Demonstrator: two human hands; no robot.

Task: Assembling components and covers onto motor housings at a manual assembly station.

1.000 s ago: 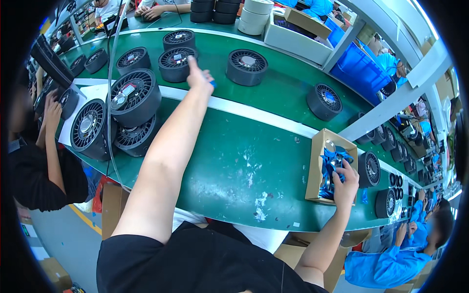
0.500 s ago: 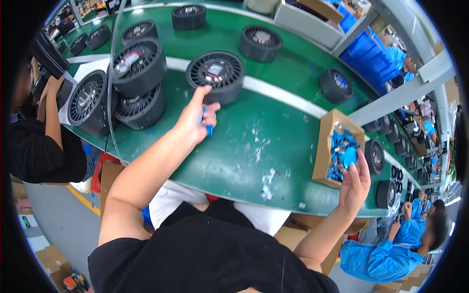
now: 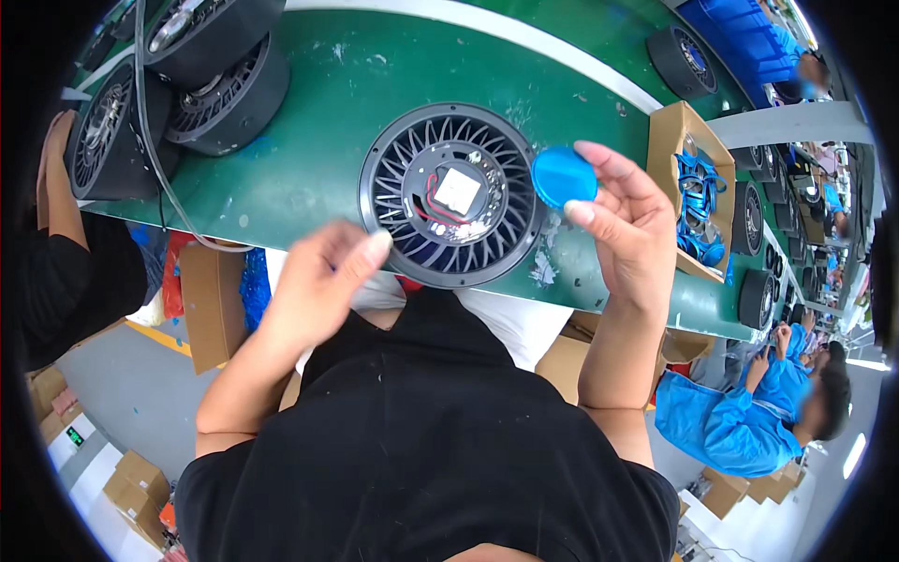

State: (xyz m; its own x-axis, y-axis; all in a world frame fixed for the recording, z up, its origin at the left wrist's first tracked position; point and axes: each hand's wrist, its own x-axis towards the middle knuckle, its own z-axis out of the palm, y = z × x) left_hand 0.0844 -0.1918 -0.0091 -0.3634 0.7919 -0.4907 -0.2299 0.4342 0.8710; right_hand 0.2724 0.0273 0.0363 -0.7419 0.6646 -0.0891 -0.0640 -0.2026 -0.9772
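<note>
- Pulled closer since the earlier frame, the wheel (image 3: 485, 199) lies face up on the tabletop (image 3: 323, 122) at the person's twelve o'clock, by the near edge.
- Out from over the box (image 3: 662, 150), the blue disc (image 3: 564, 178) now stands tilted at the wheel's three o'clock; whether they touch, I cannot tell.
- So wheel and disc are now side by side, within reach of both hands.
- Right hand (image 3: 626, 201): thumb and fingers pinch the disc's edge.
- Left hand (image 3: 323, 281): blurred, loosely curled at the wheel's eight o'clock rim; contact or any hold cannot be told.
- Beyond the right hand at three o'clock, the box holds jumbled blue pieces (image 3: 695, 201).
- At two o'clock sits a blue bin (image 3: 744, 36), contents unclear.
- Below the tabletop, at eight o'clock, stands a carton (image 3: 208, 300); its inside is hidden.
</note>
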